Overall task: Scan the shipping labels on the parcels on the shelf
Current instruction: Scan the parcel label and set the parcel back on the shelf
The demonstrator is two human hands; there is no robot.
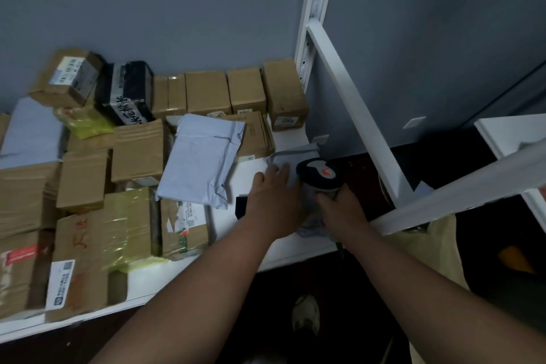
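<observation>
Parcels point(139, 154) on shelf point(236, 257), scanner point(317, 174) right.

Dim and a bit blurry

The light is low and gray. The floor point(369, 289) under the shelf point(283, 139) is nearly black. Boxes at the left edge point(20, 201) look smeared, and the white shelf posts point(351, 97) lean and bend.

Bare shelf point(251, 242) strip open between white mailer point(201, 156) and upright post point(313, 23); boxes point(245, 89) block rear.

- Left hand point(273, 201) flat on grey mailer bag point(291, 156) at shelf point(295, 139) right end.
- Right hand point(339, 204) grips scanner point(317, 174) over bag.
- Cardboard boxes point(206, 91) line wall.
</observation>
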